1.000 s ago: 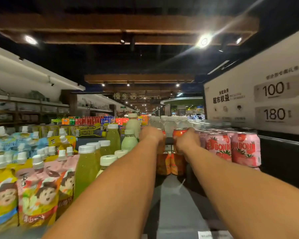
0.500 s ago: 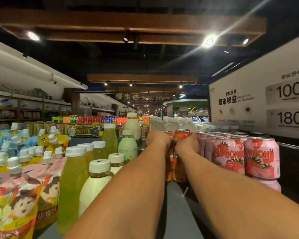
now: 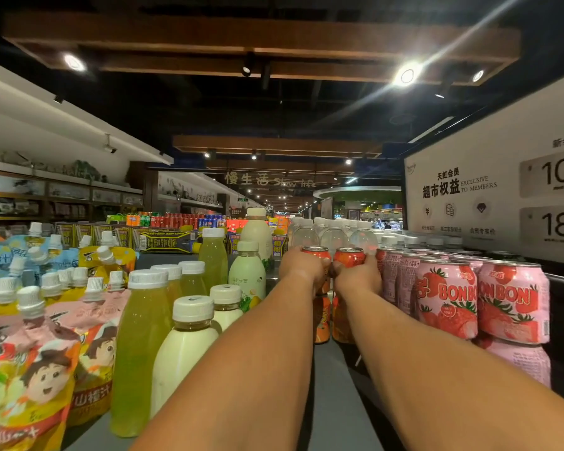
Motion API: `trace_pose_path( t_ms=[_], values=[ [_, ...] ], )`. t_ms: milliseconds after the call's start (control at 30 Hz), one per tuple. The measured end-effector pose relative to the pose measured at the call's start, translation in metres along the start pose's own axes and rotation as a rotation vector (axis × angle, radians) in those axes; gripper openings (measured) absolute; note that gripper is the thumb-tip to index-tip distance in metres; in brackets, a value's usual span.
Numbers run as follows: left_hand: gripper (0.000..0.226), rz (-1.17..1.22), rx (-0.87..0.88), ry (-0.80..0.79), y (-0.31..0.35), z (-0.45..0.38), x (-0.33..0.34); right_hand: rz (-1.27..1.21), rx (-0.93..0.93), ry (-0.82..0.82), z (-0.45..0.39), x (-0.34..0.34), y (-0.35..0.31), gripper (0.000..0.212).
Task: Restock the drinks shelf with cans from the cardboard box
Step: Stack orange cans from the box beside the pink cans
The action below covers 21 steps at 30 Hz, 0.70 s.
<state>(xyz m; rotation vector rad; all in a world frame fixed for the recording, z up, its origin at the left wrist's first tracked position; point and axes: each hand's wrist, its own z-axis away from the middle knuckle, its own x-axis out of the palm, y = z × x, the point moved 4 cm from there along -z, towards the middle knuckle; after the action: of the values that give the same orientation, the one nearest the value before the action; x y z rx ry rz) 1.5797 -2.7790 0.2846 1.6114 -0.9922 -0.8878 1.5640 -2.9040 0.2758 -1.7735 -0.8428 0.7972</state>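
Note:
Both my arms reach far forward over the grey shelf top. My left hand grips an orange can and my right hand grips a second orange can beside it. Each held can sits on top of another orange can, forming a second tier. Whether the upper cans rest fully on the lower ones I cannot tell. The cardboard box is out of view.
Pink strawberry cans are stacked two high right of my right arm. Green and cream bottles and spouted juice pouches stand to the left. Clear water bottles fill the back. A white sign panel rises at right.
The camera has moved closer and the cans in my hands stay at the same spot on the lower cans. My hands have shifted a little apart.

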Motion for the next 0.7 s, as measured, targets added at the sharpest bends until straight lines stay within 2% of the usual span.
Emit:
trace_pose_path(
  t_ms=[133, 233, 533, 700],
  values=[
    [0.054, 0.039, 0.014, -0.015, -0.01, -0.005, 0.004, -0.065, 0.037, -0.003, 0.001, -0.001, 0.005, 0.062],
    [0.071, 0.022, 0.017, -0.015, -0.031, -0.033, 0.015, 0.001, 0.046, -0.025, 0.008, 0.0, 0.009, 0.062],
    [0.044, 0.027, -0.03, -0.077, -0.028, -0.005, 0.004, 0.143, 0.054, -0.049, 0.01, -0.008, 0.016, 0.048],
    [0.047, -0.021, 0.008, -0.061, -0.029, -0.003, 0.002, 0.163, 0.05, -0.056, 0.013, -0.012, 0.016, 0.047]
  ],
)
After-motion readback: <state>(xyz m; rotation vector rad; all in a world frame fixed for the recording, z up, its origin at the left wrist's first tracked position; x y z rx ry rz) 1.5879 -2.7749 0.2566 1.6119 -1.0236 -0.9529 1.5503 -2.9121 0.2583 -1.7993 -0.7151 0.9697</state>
